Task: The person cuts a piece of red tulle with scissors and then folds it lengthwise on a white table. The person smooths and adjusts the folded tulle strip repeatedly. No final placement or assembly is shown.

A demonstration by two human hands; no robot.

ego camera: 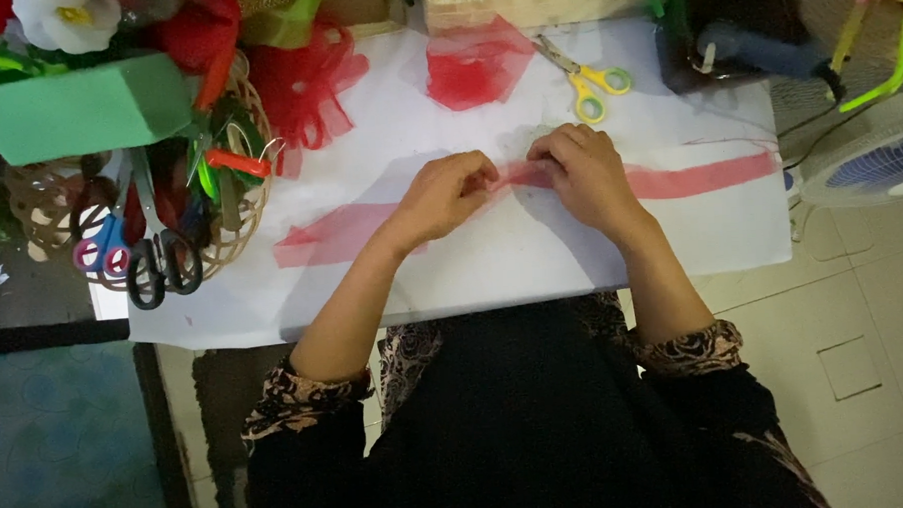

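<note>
A long strip of sheer red mesh ribbon point(699, 178) lies across a white work surface point(472, 273). My left hand point(445, 193) and my right hand point(581, 171) both pinch the strip near its middle, fingers closed and almost touching each other. The ribbon runs out left to a wider end point(326, 236) and right toward the surface's edge. The pinched part is bunched between my fingertips and partly hidden.
A loose piece of red mesh point(475, 65) and yellow-handled scissors point(588, 81) lie behind my hands. At the left stand a woven basket point(241, 231) with several scissors, a green foam block point(81, 107) and red net flowers. A fan point(869, 164) is at the right.
</note>
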